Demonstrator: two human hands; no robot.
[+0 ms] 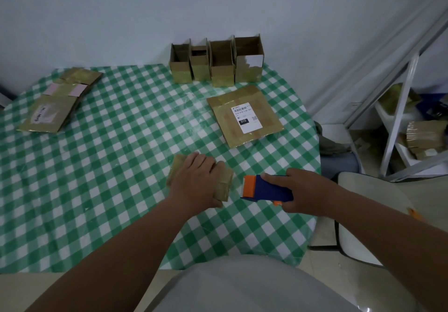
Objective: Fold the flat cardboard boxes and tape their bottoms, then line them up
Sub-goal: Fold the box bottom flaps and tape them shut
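Left hand (196, 178) is pressing flat on a small box (224, 183) near the desk (97, 190) middle, steadying its bottom for taping. Right hand (305, 193) is grasping the tape dispenser (266, 188) just right of it. Four finished boxes (215, 64) are lining the far edge.

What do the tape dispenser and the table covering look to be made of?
Tape dispenser: seemingly hard plastic, solid blue and orange with smooth, matte faces. Table covering: probably vinyl or oilcloth, a green-and-white check with a faint sheen and crease marks; coated fabric cannot be ruled out.
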